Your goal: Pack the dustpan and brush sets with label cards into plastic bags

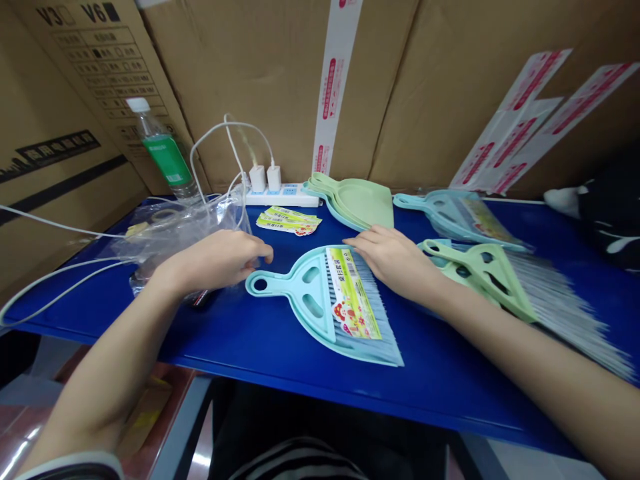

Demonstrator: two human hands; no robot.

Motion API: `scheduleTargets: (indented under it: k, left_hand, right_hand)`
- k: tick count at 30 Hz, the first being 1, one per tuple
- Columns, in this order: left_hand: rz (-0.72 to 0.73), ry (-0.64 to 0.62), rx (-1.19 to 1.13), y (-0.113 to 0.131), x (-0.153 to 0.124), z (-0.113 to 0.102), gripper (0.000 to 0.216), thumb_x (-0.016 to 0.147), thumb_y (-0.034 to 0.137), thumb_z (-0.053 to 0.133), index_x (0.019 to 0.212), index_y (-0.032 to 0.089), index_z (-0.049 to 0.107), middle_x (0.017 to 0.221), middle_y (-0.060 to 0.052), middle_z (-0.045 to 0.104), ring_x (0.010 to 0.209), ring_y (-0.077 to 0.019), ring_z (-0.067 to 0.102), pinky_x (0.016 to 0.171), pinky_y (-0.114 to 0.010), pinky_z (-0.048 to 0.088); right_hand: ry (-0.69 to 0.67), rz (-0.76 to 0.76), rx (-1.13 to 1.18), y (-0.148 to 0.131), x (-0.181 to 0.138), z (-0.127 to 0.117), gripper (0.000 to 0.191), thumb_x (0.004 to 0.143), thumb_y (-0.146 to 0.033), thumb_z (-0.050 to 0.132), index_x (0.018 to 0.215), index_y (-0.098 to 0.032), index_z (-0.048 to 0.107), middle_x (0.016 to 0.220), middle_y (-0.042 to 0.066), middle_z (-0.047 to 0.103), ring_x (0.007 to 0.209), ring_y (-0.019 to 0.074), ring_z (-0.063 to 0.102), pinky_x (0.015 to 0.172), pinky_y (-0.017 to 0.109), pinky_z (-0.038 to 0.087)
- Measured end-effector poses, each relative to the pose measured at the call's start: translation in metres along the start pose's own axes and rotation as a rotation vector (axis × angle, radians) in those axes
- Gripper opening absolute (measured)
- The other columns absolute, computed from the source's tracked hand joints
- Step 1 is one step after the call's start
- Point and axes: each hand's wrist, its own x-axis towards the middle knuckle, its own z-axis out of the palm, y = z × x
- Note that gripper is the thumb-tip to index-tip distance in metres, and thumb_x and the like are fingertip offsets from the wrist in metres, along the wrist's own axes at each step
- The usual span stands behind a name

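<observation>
A light blue mini dustpan with a brush and a yellow paper label (327,300) lies on the blue table (440,380) in front of me. My right hand (395,257) rests flat on its far right edge, fingers stretched out. My left hand (220,257) is curled loosely at the edge of a heap of clear plastic bags (175,230), just left of the dustpan's handle. I cannot make out what its fingers pinch.
Stacked green dustpans (360,200), a bagged blue set (460,217) and green brushes with grey bristles (505,280) lie to the right. Labels (290,221), a power strip with chargers (275,190), a bottle (165,157) and cardboard boxes (280,80) stand behind.
</observation>
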Motion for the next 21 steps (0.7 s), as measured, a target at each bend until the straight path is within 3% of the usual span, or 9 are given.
scheduleTargets:
  k: [8,15,21]
  left_hand:
    - [-0.004,-0.06,-0.022,0.007,0.0,-0.003,0.032,0.079,0.007,0.044,0.093,0.022,0.068,0.09,-0.001,0.071,0.075,-0.0141,0.065,0.065,-0.023,0.042]
    - [0.071,-0.016,-0.066,0.007,-0.003,-0.005,0.026,0.081,0.011,0.045,0.09,0.022,0.067,0.087,-0.001,0.071,0.076,-0.0144,0.065,0.065,-0.022,0.043]
    - [0.14,0.036,-0.145,0.005,-0.007,-0.008,0.03,0.082,0.013,0.044,0.098,0.02,0.068,0.089,-0.003,0.072,0.075,-0.0143,0.065,0.067,-0.023,0.046]
  right_hand:
    - [-0.031,0.052,0.047,0.001,0.0,-0.01,0.028,0.09,-0.011,0.045,0.086,-0.018,0.072,0.082,0.008,0.072,0.08,0.0231,0.06,0.067,0.033,0.037]
    - [-0.103,0.044,0.051,0.005,-0.003,-0.023,0.033,0.079,-0.001,0.045,0.092,-0.018,0.071,0.08,0.008,0.07,0.079,0.0216,0.059,0.067,0.031,0.034]
    - [-0.193,0.009,-0.019,0.003,-0.003,-0.033,0.029,0.091,-0.016,0.042,0.071,-0.019,0.063,0.069,0.007,0.066,0.073,0.022,0.057,0.066,0.033,0.035]
